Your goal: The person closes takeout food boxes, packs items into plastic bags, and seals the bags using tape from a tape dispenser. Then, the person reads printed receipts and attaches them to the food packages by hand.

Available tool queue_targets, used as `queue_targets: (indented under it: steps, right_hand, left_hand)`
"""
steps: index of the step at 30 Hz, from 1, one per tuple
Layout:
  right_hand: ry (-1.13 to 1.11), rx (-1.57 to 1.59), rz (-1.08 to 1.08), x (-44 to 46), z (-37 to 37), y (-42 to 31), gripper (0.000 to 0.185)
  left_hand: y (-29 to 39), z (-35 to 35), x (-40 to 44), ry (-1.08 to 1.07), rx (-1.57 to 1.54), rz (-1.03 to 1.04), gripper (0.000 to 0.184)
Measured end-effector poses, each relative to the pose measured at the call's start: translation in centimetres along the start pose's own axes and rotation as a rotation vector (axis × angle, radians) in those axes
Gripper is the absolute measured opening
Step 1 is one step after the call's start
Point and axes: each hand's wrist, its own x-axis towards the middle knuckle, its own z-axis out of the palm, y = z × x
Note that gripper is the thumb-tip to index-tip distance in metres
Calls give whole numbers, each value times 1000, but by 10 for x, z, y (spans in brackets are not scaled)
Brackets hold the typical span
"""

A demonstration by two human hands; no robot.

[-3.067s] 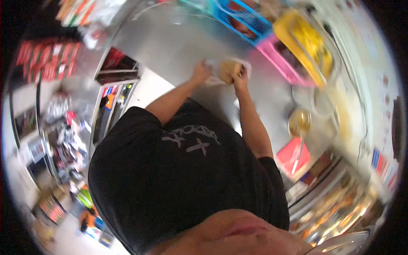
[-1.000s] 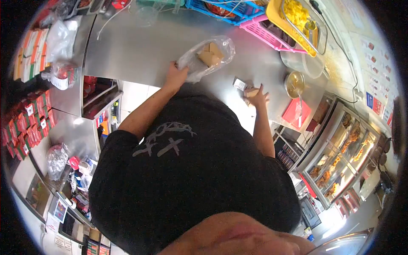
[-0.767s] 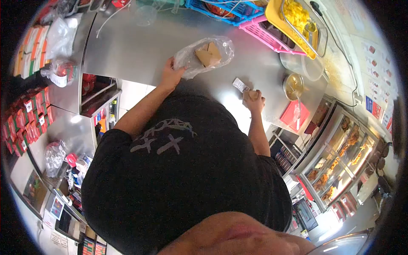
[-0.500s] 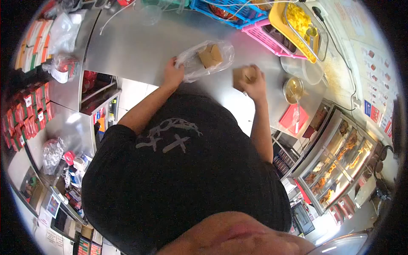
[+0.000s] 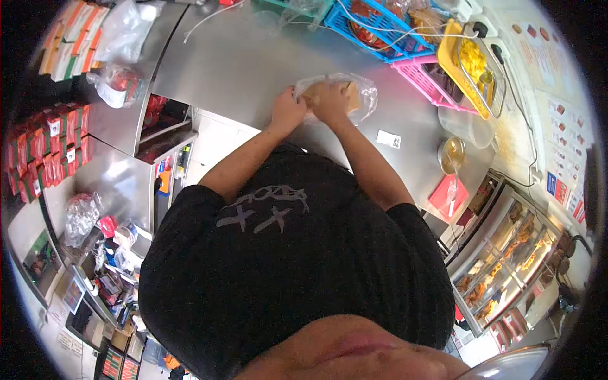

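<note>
A clear plastic bag (image 5: 368,104) lies on the steel counter in front of me, with a brown cardboard food box (image 5: 353,97) inside it. My left hand (image 5: 289,110) is closed on the bag's near left edge. My right hand (image 5: 330,103) reaches into the bag's mouth, its fingers round a second brown cardboard box (image 5: 311,95), which the hand partly covers. The two boxes are side by side, and the fingertips are hard to make out. Right of the hands, a small white printed slip (image 5: 388,139) rests on the counter.
Blue (image 5: 361,31) and pink baskets (image 5: 421,73) and a yellow tray (image 5: 465,66) stand at the back right. A metal bowl (image 5: 451,156) and a red board (image 5: 448,196) sit at the right, near a glass food warmer (image 5: 506,253). Red packets (image 5: 50,149) fill the left.
My right hand has carried the second box leftward from the counter into the bag, beside the first. The white slip now shows where that hand was. The view has shifted slightly.
</note>
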Motion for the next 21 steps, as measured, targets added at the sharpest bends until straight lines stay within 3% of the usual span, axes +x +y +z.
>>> queue_targets:
  steps: [2, 3, 4, 6, 8, 11, 14, 18, 21]
  right_hand:
    - [34, -9, 167, -4, -44, 13, 66]
    - [104, 48, 373, -6, -66, 20, 54]
    - [347, -34, 457, -5, -57, 34, 50]
    - [432, 176, 491, 10, -9, 93, 44]
    - [107, 755, 390, 31, 40, 166, 37]
    - [68, 677, 468, 19, -14, 161, 34]
    - [-70, 847, 455, -12, -72, 144, 30]
    - [14, 1094, 223, -54, -114, 101, 26]
    - [157, 1120, -35, -61, -96, 59, 27]
  left_hand:
    - [11, -24, 7, -152, 226, -12, 35]
    - [13, -32, 11, -224, 336, -14, 35]
    - [8, -33, 15, -228, 341, 21, 37]
    - [-3, -31, 23, -237, 354, 87, 41]
    - [11, -37, 20, -182, 133, 52, 40]
    - [31, -38, 22, -106, -104, -43, 43]
    - [40, -35, 25, -128, -209, -157, 49]
    - [72, -35, 13, -249, -420, -185, 46]
    - [96, -23, 6, -513, -619, -231, 44]
